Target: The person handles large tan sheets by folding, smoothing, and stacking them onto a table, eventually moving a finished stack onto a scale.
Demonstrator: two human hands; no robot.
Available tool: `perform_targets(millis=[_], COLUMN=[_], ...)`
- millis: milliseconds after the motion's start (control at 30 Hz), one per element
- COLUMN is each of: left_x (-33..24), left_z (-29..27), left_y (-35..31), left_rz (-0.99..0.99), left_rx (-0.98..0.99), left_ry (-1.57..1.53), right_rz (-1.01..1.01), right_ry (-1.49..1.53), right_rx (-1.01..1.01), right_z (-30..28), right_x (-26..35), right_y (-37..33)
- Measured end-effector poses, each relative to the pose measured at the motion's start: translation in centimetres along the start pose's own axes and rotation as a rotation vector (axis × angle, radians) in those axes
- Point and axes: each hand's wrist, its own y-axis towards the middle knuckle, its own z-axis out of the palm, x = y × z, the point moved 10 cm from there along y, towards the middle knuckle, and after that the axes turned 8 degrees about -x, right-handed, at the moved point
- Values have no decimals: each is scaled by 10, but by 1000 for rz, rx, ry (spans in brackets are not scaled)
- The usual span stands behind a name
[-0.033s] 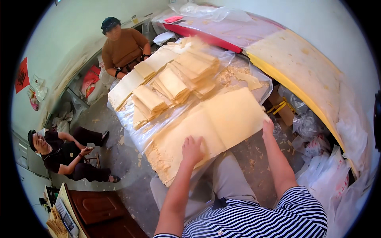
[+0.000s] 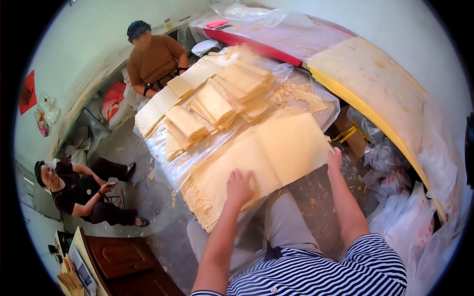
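Note:
A large thin pale-yellow sheet [image 2: 291, 148] with a crease across its middle lies spread over the near part of the table. My left hand [image 2: 240, 187] rests on its left half, fingers extended against the surface. At the far right corner, my right hand [image 2: 334, 159] is closed on the sheet's edge, beyond the tabletop. Behind the sheet lie several folded stacks of similar sheets [image 2: 217, 103]. Flaky scraps [image 2: 195, 197] edge the sheet's left side.
Plastic film [image 2: 170, 165] covers the table. A yellow-edged bench [image 2: 375, 69] runs along the right, with plastic bags [image 2: 402, 212] below. One person [image 2: 155, 59] sits at the table's far left; another [image 2: 81, 190] sits left. A brown cabinet [image 2: 123, 256] stands near left.
My right hand and the sheet's right edge have shifted slightly downward and nearer to me. My left hand stays in the same place.

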Motion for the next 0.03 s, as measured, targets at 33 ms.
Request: perform_targets(millis=[33], left_x=[4], left_z=[5], left_y=[-2], left_rz=[-4], left_rx=[25], left_ry=[48], right_rz=[-192], right_ry=[-485], right_rx=[-163], right_z=[-20], right_x=[10], right_y=[-7])
